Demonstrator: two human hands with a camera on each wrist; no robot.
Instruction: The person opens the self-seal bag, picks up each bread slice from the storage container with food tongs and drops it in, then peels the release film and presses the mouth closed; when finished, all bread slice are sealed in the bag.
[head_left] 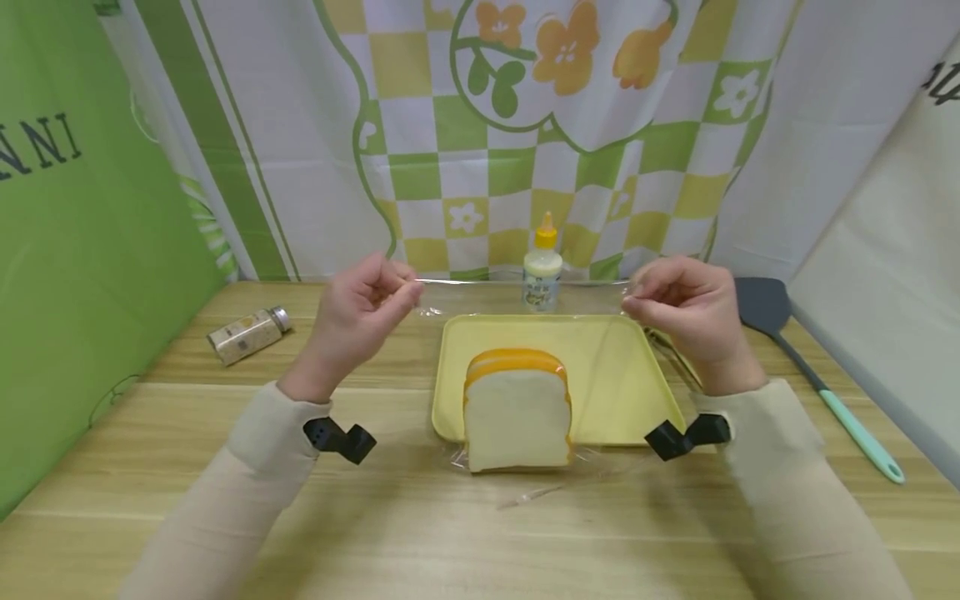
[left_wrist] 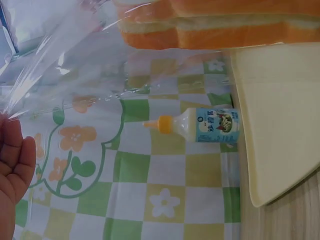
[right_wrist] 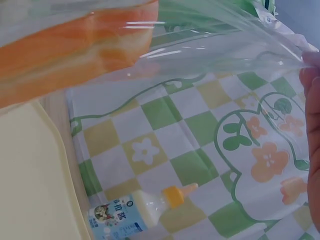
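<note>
Pinched between my left hand's [head_left: 365,308] thumb and fingers is one upper corner of a clear plastic bag [head_left: 480,292]. My right hand [head_left: 690,312] pinches the opposite corner, so the top edge stretches taut between both hands. Low in the bag stands bread [head_left: 517,421], white-faced with an orange-brown crust, apparently two slices face to face. It is upright, in front of the yellow tray's [head_left: 441,383] near edge. Both wrist views show the bread through the film, with the left fingers [left_wrist: 11,155] and right fingers [right_wrist: 311,95] at the bag's edge.
A yellow-capped squeeze bottle [head_left: 543,279] stands behind the tray. A seasoning jar [head_left: 250,336] lies at the left. On the right rests a spatula [head_left: 765,308] with a turquoise handle. A thin metallic item [head_left: 678,358] is partly hidden behind my right hand. A patterned curtain [head_left: 465,183] hangs behind.
</note>
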